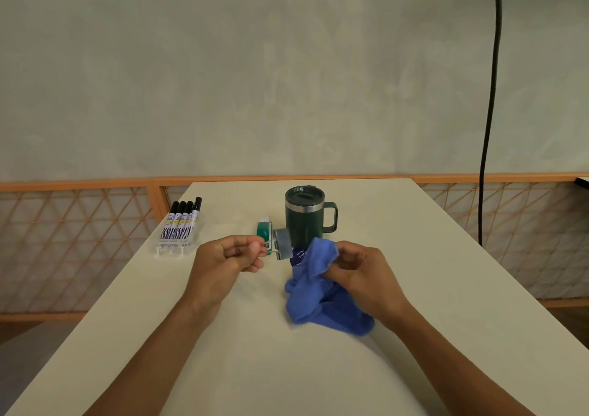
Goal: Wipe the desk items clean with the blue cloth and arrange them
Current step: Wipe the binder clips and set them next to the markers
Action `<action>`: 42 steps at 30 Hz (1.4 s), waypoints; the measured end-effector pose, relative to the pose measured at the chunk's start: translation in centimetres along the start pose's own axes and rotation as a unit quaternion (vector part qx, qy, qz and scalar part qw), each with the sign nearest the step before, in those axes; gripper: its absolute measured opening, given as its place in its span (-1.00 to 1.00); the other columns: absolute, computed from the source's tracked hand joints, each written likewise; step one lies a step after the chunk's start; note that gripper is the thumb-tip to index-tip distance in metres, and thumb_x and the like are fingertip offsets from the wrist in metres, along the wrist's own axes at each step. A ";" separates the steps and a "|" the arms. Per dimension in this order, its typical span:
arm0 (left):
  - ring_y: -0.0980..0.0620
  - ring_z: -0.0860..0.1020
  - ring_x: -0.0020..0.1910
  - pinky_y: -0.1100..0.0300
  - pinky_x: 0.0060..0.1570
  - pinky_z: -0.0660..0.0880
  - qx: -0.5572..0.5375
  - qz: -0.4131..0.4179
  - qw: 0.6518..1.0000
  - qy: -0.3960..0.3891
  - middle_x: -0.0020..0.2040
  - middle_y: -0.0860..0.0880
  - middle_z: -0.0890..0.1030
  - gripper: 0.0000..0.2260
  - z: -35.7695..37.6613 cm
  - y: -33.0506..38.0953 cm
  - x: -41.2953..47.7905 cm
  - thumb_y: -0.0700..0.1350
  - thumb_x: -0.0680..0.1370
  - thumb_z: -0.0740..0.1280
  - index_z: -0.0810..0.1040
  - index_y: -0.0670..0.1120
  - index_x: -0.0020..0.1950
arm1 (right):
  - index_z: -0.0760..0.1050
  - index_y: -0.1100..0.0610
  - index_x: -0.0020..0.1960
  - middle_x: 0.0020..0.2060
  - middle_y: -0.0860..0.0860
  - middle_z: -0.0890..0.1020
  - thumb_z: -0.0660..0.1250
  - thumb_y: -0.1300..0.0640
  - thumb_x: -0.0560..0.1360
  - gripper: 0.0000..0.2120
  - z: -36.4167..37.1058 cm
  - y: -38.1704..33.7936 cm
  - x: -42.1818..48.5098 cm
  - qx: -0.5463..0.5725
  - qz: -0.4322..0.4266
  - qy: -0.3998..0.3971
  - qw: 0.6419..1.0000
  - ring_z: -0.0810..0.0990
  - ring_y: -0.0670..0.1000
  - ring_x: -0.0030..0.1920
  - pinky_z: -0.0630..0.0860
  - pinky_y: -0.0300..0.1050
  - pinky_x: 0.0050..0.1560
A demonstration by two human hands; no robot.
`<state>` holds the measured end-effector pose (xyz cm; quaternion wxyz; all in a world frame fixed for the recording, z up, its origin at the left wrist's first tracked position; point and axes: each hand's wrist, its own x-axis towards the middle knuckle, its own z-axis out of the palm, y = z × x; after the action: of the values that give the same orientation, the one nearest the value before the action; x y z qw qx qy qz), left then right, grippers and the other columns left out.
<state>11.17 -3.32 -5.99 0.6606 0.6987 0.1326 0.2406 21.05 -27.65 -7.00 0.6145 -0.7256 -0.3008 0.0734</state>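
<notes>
Desk (414, 256) bears lidded green mug (304, 221), clear case (173, 247) holding 4 markers (183, 221).

Both forearms reach up from the lower frame toward its centre. The left hand (229, 254) pinches what seems a small clip (282, 244); the right hand (363, 270) grips the blue cloth (318, 300).

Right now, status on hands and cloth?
Left hand pinches binder clip. Right hand grips blue cloth beside it. Green mug stands close behind.

Beyond the left hand (228, 256) an orange lattice railing (79, 224) is seen; a grey wall (255, 64) is set behind the pale worktop (446, 272).
</notes>
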 end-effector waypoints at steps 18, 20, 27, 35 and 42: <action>0.00 0.72 -0.21 0.25 -0.13 0.65 0.046 0.003 0.998 -0.045 -0.10 -0.11 0.79 -0.91 1.2 -0.6 -0.3 -0.25 0.63 0.48 0.76 -0.15 0.10 | 0.61 0.03 0.35 0.11 -0.02 0.78 0.46 0.21 0.63 -0.70 2.9 0.0 0.6 0.111 0.066 -0.019 0.991 0.76 0.02 0.16 0.66 0.12 0.30; -0.01 0.74 -0.18 0.25 -0.10 0.67 0.045 0.014 0.998 -0.042 -0.08 -0.11 0.80 -0.90 1.1 -0.3 -0.4 -0.24 0.63 0.48 0.75 -0.14 0.12 | 0.62 0.03 0.33 0.11 -0.01 0.78 0.46 0.24 0.63 -0.71 2.7 0.1 0.7 0.118 0.063 -0.003 0.991 0.76 0.04 0.16 0.66 0.13 0.29; -0.08 0.76 -0.07 0.20 -0.02 0.70 -0.069 -0.048 0.996 -0.041 0.03 -0.20 0.79 -0.77 1.2 0.7 -0.5 -0.16 0.61 0.49 0.66 -0.20 0.24 | 0.63 0.07 0.32 0.13 0.06 0.78 0.40 0.25 0.67 -0.75 3.1 0.1 0.3 0.162 0.046 -0.015 0.986 0.76 0.11 0.16 0.68 0.01 0.22; -0.10 0.78 -0.04 0.22 0.00 0.70 -0.029 0.001 0.999 0.014 -0.05 -0.14 0.80 -0.85 1.1 1.2 -0.7 -0.18 0.54 0.58 0.78 -0.14 0.10 | 0.61 0.00 0.28 0.06 -0.05 0.78 0.48 0.18 0.63 -0.75 3.4 0.4 0.5 0.122 0.054 0.050 0.990 0.78 0.02 0.07 0.70 0.01 0.19; -0.07 0.76 -0.13 0.26 -0.08 0.68 0.047 0.070 0.994 0.067 -0.12 -0.10 0.80 -0.88 -2.4 3.2 2.7 -0.17 0.53 0.59 0.79 -0.13 0.05 | 0.58 -0.13 0.27 -0.04 -0.09 0.76 0.33 0.20 0.70 -0.73 1.8 1.4 1.0 -0.021 0.022 0.035 0.999 0.74 -0.07 0.00 0.69 -0.13 0.06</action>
<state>11.77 -0.17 -2.37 0.5981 0.7189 0.1382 0.3261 21.49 -25.68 -8.42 0.6077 -0.7466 -0.2649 0.0551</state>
